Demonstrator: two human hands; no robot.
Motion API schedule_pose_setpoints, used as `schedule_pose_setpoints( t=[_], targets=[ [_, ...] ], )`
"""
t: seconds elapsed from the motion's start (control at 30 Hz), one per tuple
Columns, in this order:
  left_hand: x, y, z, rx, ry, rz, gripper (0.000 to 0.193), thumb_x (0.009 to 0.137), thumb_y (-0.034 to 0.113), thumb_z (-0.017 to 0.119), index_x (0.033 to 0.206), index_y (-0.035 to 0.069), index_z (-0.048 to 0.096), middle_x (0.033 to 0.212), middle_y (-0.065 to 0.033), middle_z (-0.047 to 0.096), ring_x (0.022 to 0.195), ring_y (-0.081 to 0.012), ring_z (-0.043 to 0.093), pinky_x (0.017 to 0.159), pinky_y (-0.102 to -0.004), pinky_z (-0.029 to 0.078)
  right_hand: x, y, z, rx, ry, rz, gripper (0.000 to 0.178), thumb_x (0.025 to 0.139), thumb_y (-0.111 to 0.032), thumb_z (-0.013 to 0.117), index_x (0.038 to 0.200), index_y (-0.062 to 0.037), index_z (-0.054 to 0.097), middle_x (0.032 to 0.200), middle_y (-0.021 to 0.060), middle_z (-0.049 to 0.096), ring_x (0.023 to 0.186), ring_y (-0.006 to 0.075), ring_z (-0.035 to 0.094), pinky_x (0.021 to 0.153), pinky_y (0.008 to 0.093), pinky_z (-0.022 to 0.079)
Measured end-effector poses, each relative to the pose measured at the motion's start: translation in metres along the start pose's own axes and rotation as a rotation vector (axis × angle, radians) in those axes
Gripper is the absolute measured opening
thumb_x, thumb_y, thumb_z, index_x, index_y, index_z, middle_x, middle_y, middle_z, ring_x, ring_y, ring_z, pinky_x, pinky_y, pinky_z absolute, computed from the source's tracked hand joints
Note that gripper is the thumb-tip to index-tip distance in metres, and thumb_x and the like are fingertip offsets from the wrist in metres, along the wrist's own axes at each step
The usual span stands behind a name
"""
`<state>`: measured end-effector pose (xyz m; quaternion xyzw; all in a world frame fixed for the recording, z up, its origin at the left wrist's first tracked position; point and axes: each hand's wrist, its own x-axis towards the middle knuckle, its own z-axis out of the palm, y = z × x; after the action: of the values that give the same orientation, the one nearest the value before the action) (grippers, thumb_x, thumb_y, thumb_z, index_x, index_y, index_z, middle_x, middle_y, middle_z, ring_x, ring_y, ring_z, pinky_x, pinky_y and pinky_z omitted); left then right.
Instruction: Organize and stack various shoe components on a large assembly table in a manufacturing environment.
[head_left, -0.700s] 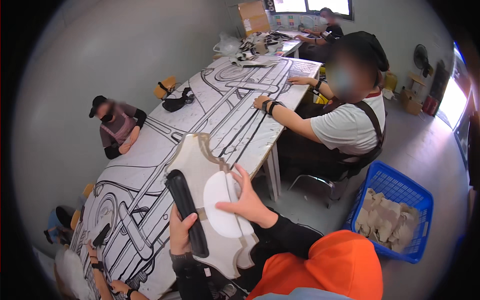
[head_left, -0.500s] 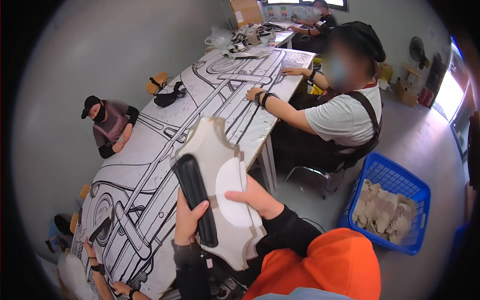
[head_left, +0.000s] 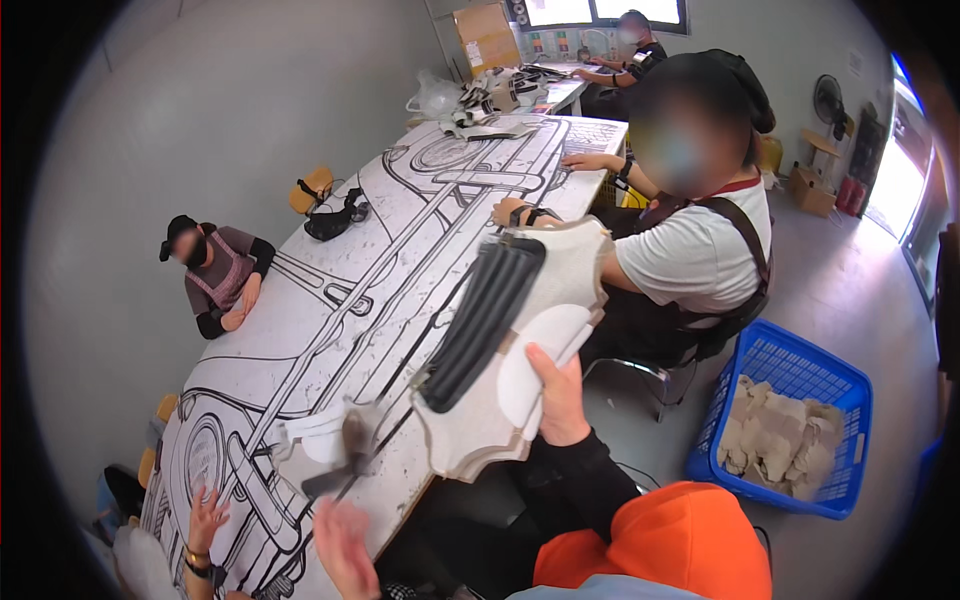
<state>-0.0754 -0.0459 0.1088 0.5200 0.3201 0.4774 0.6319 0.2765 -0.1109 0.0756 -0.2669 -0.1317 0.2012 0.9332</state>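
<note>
My right hand [head_left: 562,400] grips a stack of beige fabric panels [head_left: 580,262] with scalloped edges, its thumb over the white rounded patch [head_left: 545,355]. Across the top panel lies a black padded, ribbed strip [head_left: 485,320]. My left hand [head_left: 345,550] is apart from the stack, low at the near table edge, slightly smeared by motion, with fingers stretched out. Just beyond its fingertips is a blurred white-and-beige piece [head_left: 312,445] with a dark strip, over the table; whether it touches the table I cannot tell.
Black line drawings cover the long white table [head_left: 300,350]. A co-worker's open hand [head_left: 205,520] reaches in at lower left. One person [head_left: 690,240] sits at right, another [head_left: 225,265] across the table. A blue basket [head_left: 850,430] holds beige pieces. A black bag [head_left: 335,218] lies on the table.
My left hand has let go of the stack and moved down and left. My right hand has shifted the stack up and right, tilting it. The blurred piece now shows over the table.
</note>
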Motion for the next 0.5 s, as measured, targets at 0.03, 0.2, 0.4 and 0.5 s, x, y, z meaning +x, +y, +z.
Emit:
schedule_pose_setpoints(
  t=[0.03, 0.2, 0.4, 0.5],
  targets=[
    [-0.021, -0.005, -0.011, -0.091, 0.09, -0.071, 0.047, 0.099, 0.017, 0.06, 0.139, -0.004, 0.045, 0.118, -0.0163, 0.059, 0.101, -0.0231, 0.06, 0.091, -0.0379, 0.05, 0.005, -0.004, -0.001, -0.018, 0.046, 0.063, 0.038, 0.09, -0.003, 0.064, 0.126, -0.0023, 0.051, 0.113, 0.0049, 0.061, 0.103, 0.0155, 0.061, 0.09, 0.0311, 0.05],
    [-0.113, -0.003, -0.065, 0.332, 0.103, 0.167, 0.054, 0.099, 0.025, 0.061, 0.142, -0.002, 0.042, 0.12, -0.0153, 0.058, 0.102, -0.0237, 0.06, 0.096, -0.0408, 0.05, 0.225, -0.025, 0.065, 0.005, -0.211, -0.053, 0.045, 0.098, -0.012, 0.053, 0.14, 0.0019, 0.045, 0.135, 0.0129, 0.055, 0.125, 0.0219, 0.052, 0.106, 0.0357, 0.041],
    [-0.115, -0.002, -0.093, 0.112, 0.181, 0.008, 0.051, 0.1, 0.025, 0.06, 0.14, -0.002, 0.044, 0.123, -0.0146, 0.057, 0.101, -0.0232, 0.059, 0.093, -0.0369, 0.05, 0.425, -0.128, 0.271, -0.163, -0.203, -0.055, 0.086, 0.082, -0.044, 0.071, 0.148, -0.0048, 0.032, 0.155, 0.0198, 0.028, 0.138, 0.0471, 0.032, 0.1, 0.0721, 0.034],
    [-0.122, -0.005, -0.081, 0.281, 0.252, 0.052, 0.051, 0.1, 0.024, 0.058, 0.141, -0.001, 0.042, 0.125, -0.0153, 0.056, 0.102, -0.0235, 0.06, 0.093, -0.0371, 0.05, 0.395, -0.104, 0.314, -0.095, -0.235, 0.185, 0.077, 0.085, -0.041, 0.066, 0.147, -0.0071, 0.034, 0.149, 0.0238, 0.031, 0.134, 0.0461, 0.036, 0.1, 0.0735, 0.034]
  ],
)
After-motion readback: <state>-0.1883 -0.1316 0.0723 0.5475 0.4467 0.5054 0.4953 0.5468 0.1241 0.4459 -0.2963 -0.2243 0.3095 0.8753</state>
